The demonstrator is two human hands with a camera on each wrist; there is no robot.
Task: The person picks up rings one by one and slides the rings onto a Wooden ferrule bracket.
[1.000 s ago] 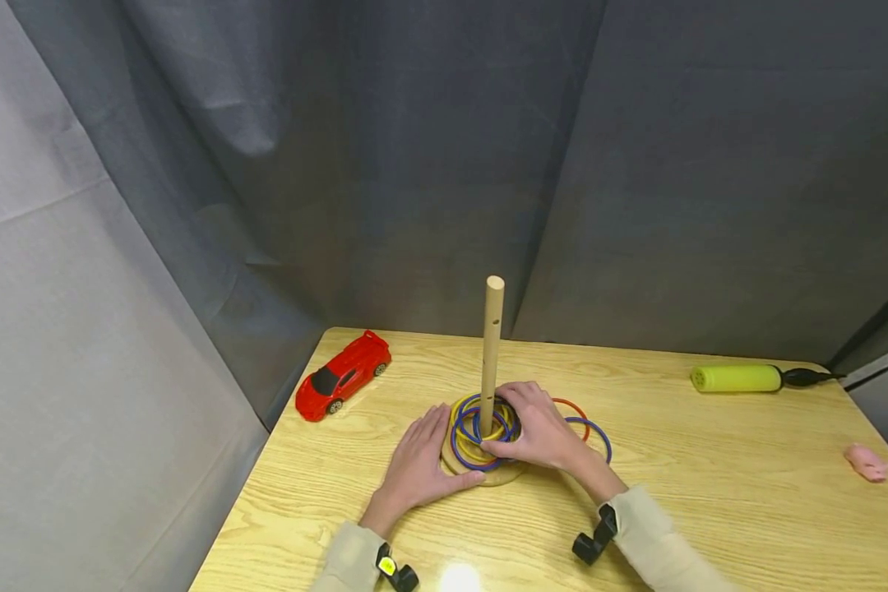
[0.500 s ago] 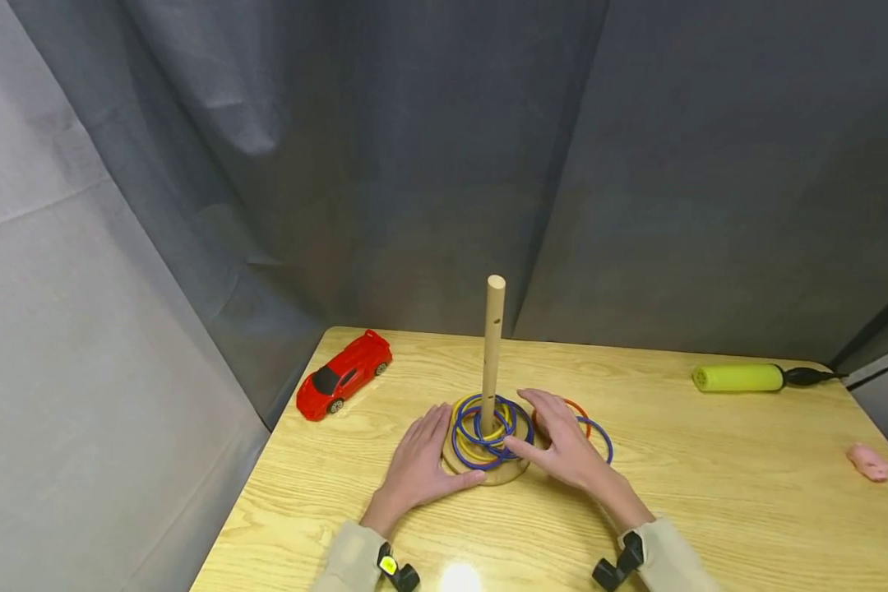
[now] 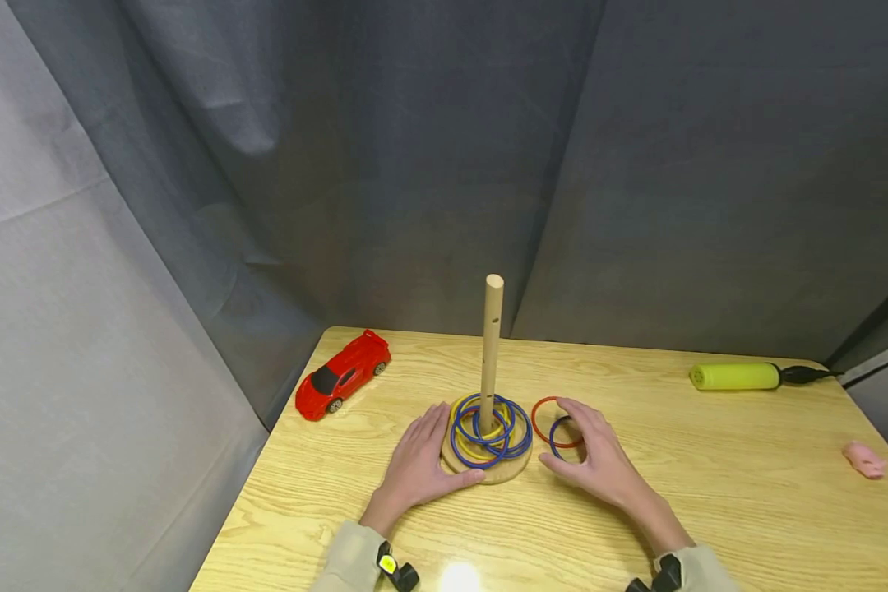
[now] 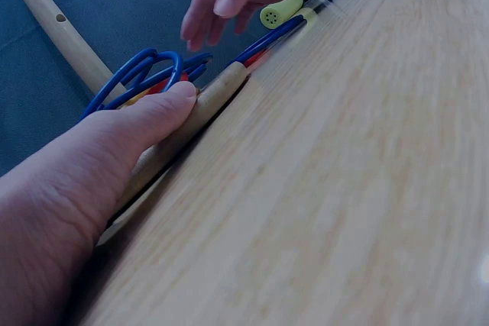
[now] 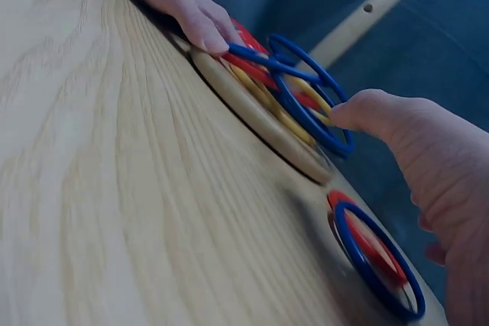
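Note:
A round wooden base (image 3: 509,472) carries an upright wooden peg (image 3: 492,345). Several blue rings (image 3: 521,448) and yellow rings (image 3: 455,411) lie loosely stacked around the peg's foot, with some red among them. My left hand (image 3: 413,464) rests against the base's left side, fingers straight, its thumb (image 4: 168,108) along the front rim. To the right of the base, my right hand (image 3: 595,456) hovers with thumb and fingers spread, holding nothing. Beneath it on the table lie a red ring (image 3: 536,421) and a blue ring (image 5: 374,284), overlapping and partly hidden by the hand.
A red toy car (image 3: 344,376) sits at the table's back left. At the back right lies a yellow-green hand pump (image 3: 736,376) with a black nozzle. A small pink pig figure (image 3: 865,460) is near the right edge. Grey curtains (image 3: 444,164) hang behind the table.
My right hand has let go of the rings at the peg and moved right, over the loose red and blue rings. Those at the peg have settled rightward. The left hand stays put.

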